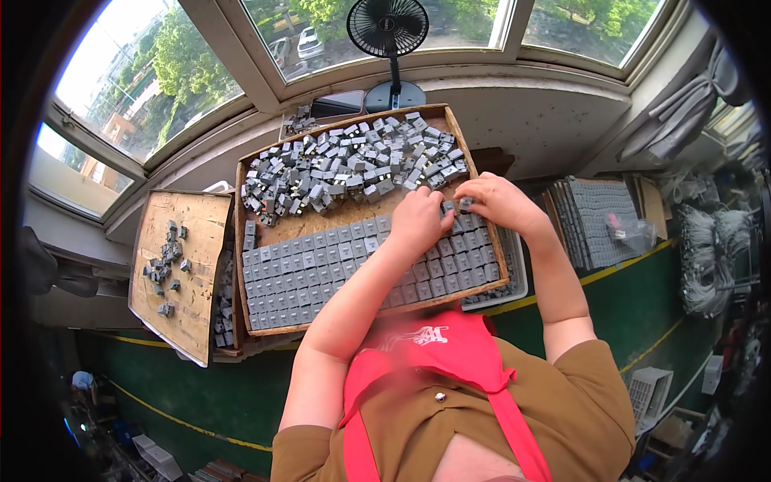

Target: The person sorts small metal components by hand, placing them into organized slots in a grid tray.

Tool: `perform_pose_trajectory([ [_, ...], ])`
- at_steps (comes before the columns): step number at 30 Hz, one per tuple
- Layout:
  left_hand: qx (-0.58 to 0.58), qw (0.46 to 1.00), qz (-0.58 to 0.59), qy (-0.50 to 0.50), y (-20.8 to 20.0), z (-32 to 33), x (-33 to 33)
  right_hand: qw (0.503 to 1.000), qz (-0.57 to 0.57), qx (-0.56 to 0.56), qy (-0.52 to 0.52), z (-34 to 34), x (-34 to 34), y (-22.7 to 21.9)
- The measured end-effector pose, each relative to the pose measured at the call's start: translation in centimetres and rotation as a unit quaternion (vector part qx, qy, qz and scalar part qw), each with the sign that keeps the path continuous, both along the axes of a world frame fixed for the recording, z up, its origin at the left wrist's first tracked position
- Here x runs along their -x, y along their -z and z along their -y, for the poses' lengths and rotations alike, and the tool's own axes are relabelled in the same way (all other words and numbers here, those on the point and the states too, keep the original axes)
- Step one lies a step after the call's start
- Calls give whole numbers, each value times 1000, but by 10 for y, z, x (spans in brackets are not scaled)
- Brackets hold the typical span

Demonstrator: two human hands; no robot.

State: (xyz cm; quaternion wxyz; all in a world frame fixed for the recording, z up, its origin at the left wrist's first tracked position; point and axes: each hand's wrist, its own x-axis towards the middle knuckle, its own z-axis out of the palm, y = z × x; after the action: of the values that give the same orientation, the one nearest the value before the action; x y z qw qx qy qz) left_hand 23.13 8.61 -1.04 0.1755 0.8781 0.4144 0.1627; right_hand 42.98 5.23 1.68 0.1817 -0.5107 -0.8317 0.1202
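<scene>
A wooden tray (241, 241) lies in front of me. Its far half holds a loose heap of small grey block parts (345, 165). Its near half holds neat rows of the same grey parts (309, 269). My left hand (418, 221) rests on the right part of the rows, fingers curled down onto the blocks. Beside it, my right hand (498, 202) pinches a small grey part (464, 204) at the row's far right end. Both forearms come up from the lower edge, over a red apron.
A second wooden board (197, 241) with a few scattered grey parts leans at the left. A black fan (389, 32) stands on the window sill behind the tray. Stacked trays of grey parts (594, 217) and a plastic bag sit at the right. Cable bundles hang at far right.
</scene>
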Motion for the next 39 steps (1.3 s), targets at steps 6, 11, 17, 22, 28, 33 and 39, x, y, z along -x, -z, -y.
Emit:
perform_pose_trajectory([
  [6,10,1000,-16,-6,-3,0,0,993,50,-45,100,2,15,5],
  [11,10,1000,-13,8,-2,-2,-2,987,23,-75,141,-6,17,12],
  [17,-52,998,-6,21,5,2,-27,978,38,-195,67,-46,17,28],
  [22,-18,1000,-10,14,5,2,-20,986,94,-118,72,-31,25,15],
  [28,-32,999,13,12,9,-1,-19,970,198,39,139,-19,20,3],
  [33,-121,992,20,-2,17,3,-12,992,82,22,89,-18,17,3],
  [39,-95,994,45,21,4,11,-3,995,-15,19,92,-9,11,2],
])
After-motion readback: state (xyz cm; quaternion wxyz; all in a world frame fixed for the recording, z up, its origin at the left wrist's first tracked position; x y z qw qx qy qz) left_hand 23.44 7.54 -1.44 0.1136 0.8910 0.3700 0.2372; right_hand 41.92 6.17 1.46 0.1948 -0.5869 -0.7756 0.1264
